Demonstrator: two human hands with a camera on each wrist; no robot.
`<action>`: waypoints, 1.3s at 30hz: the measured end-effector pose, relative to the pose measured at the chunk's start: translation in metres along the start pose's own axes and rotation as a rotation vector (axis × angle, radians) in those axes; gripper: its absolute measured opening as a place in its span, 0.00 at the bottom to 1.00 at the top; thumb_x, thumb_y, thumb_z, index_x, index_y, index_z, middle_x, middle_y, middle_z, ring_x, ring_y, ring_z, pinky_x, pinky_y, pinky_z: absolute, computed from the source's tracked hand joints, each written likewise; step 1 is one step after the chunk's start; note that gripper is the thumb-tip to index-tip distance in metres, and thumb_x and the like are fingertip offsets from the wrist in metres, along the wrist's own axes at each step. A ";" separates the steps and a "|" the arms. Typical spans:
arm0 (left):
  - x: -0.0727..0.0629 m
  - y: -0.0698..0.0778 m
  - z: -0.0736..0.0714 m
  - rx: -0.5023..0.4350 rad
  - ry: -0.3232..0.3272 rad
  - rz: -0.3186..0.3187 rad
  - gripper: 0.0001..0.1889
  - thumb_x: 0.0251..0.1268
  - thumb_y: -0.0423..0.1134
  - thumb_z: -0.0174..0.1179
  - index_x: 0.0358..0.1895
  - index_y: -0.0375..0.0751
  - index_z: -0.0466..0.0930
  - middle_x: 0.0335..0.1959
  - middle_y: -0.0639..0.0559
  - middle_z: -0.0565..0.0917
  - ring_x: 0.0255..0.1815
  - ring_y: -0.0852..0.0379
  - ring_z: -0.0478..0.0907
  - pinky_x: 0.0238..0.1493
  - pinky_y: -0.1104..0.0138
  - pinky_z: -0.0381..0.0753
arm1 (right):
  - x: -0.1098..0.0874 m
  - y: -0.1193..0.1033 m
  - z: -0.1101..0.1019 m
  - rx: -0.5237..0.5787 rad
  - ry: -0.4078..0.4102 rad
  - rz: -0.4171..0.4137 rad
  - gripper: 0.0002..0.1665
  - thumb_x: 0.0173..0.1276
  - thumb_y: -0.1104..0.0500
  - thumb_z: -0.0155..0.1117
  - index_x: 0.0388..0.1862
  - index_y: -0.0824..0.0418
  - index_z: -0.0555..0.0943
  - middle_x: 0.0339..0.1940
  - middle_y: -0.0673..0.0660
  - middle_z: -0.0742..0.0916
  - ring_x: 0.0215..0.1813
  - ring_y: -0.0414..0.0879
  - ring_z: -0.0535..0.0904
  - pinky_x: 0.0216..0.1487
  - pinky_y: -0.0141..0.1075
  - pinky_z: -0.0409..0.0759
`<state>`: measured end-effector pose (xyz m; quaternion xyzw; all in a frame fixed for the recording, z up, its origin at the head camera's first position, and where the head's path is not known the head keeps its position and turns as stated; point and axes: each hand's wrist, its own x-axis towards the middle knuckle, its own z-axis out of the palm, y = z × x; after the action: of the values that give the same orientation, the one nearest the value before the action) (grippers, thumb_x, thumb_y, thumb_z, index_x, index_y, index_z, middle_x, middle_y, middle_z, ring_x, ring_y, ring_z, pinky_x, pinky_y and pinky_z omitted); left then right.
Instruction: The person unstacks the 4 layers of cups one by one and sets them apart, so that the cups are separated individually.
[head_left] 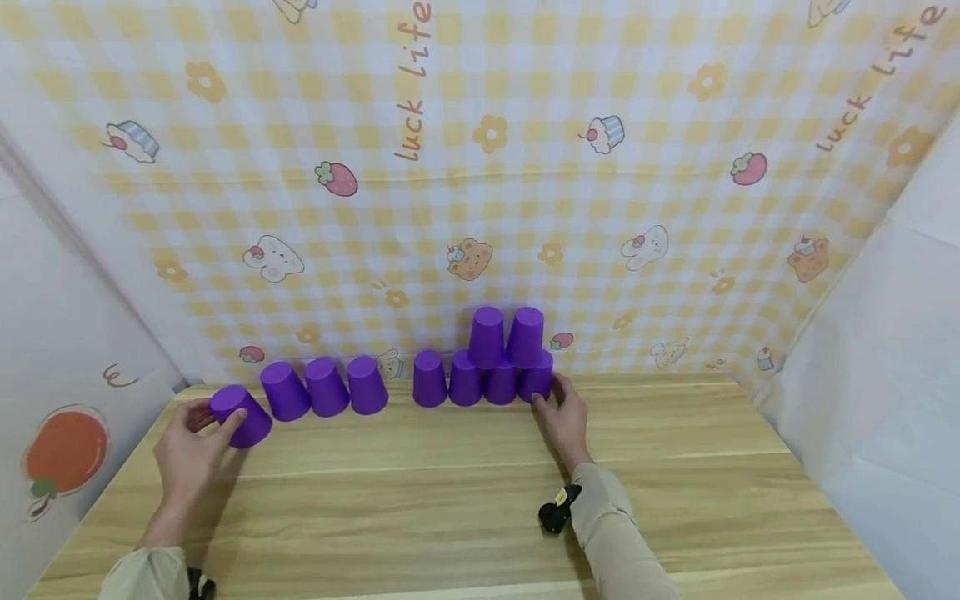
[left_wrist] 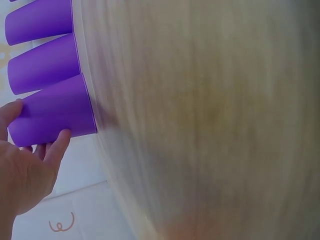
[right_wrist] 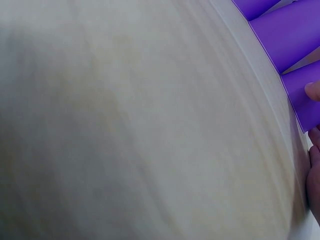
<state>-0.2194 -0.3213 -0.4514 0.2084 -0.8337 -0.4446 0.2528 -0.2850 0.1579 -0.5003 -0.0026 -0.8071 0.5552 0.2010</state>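
My left hand [head_left: 191,446] grips the leftmost purple cup [head_left: 243,417], which is upside down on the table, with thumb and fingers on opposite sides of it. In the left wrist view this cup [left_wrist: 52,110] stands beside another purple cup [left_wrist: 45,65]. At the right end of a second row, my right hand [head_left: 566,417] holds the end purple cup [head_left: 537,379], thumb in front and fingers round its far right side. Two upside-down purple cups, a left one [head_left: 487,337] and a right one [head_left: 527,337], sit on top of that row.
Three more inverted purple cups [head_left: 327,387] continue the left row, and a gap separates them from the right row's first cup [head_left: 430,379]. Behind the wooden table [head_left: 420,517] hangs a yellow checked cloth [head_left: 525,225]. White side walls [head_left: 885,358] flank the table.
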 end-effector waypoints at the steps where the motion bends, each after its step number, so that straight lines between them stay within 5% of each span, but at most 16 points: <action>1: 0.000 0.000 0.000 -0.005 -0.008 0.001 0.27 0.53 0.41 0.67 0.55 0.31 0.70 0.49 0.36 0.77 0.33 0.77 0.67 0.39 0.82 0.66 | 0.000 0.000 0.000 -0.001 0.000 0.000 0.29 0.59 0.68 0.65 0.60 0.71 0.70 0.57 0.68 0.77 0.61 0.57 0.71 0.63 0.42 0.68; 7: -0.003 0.002 -0.002 0.012 -0.050 -0.013 0.28 0.57 0.40 0.64 0.58 0.31 0.68 0.52 0.35 0.76 0.38 0.68 0.71 0.38 0.82 0.66 | -0.001 -0.004 0.000 -0.005 -0.002 0.016 0.29 0.60 0.68 0.65 0.60 0.70 0.70 0.58 0.68 0.77 0.61 0.57 0.72 0.63 0.41 0.68; 11: -0.006 0.010 -0.003 -0.062 0.043 0.009 0.26 0.58 0.43 0.63 0.57 0.33 0.70 0.51 0.41 0.77 0.41 0.64 0.71 0.38 0.79 0.65 | -0.001 -0.005 0.000 -0.002 -0.008 0.016 0.29 0.59 0.68 0.65 0.60 0.70 0.70 0.58 0.68 0.77 0.61 0.57 0.71 0.63 0.42 0.68; 15: -0.006 0.027 -0.001 -0.202 0.149 0.079 0.20 0.59 0.42 0.62 0.53 0.39 0.75 0.47 0.50 0.77 0.44 0.64 0.71 0.39 0.80 0.68 | 0.000 -0.004 0.001 0.002 -0.011 0.012 0.29 0.59 0.68 0.65 0.60 0.70 0.70 0.57 0.68 0.77 0.61 0.58 0.71 0.63 0.42 0.68; 22: -0.006 0.065 0.010 -0.343 0.173 0.258 0.17 0.60 0.34 0.61 0.52 0.33 0.75 0.42 0.56 0.79 0.43 0.65 0.73 0.39 0.81 0.74 | -0.001 -0.002 0.001 -0.005 -0.008 0.015 0.29 0.59 0.68 0.65 0.60 0.70 0.70 0.58 0.68 0.77 0.61 0.57 0.71 0.63 0.41 0.68; 30: -0.033 0.133 0.023 -0.472 0.046 0.380 0.15 0.60 0.27 0.58 0.50 0.23 0.72 0.40 0.50 0.80 0.40 0.64 0.75 0.39 0.80 0.75 | -0.002 -0.003 0.001 -0.011 -0.011 0.014 0.29 0.59 0.68 0.65 0.60 0.70 0.70 0.58 0.67 0.77 0.61 0.57 0.71 0.63 0.41 0.68; 39: -0.055 0.178 0.074 -0.526 -0.191 0.413 0.16 0.60 0.26 0.58 0.50 0.22 0.71 0.46 0.31 0.77 0.46 0.47 0.75 0.45 0.70 0.78 | 0.001 -0.001 0.001 -0.024 0.004 0.022 0.29 0.58 0.68 0.65 0.60 0.71 0.70 0.57 0.68 0.77 0.60 0.57 0.72 0.63 0.40 0.68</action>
<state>-0.2431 -0.1508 -0.3485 -0.0796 -0.7349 -0.6013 0.3032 -0.2863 0.1566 -0.4998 -0.0149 -0.8132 0.5478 0.1962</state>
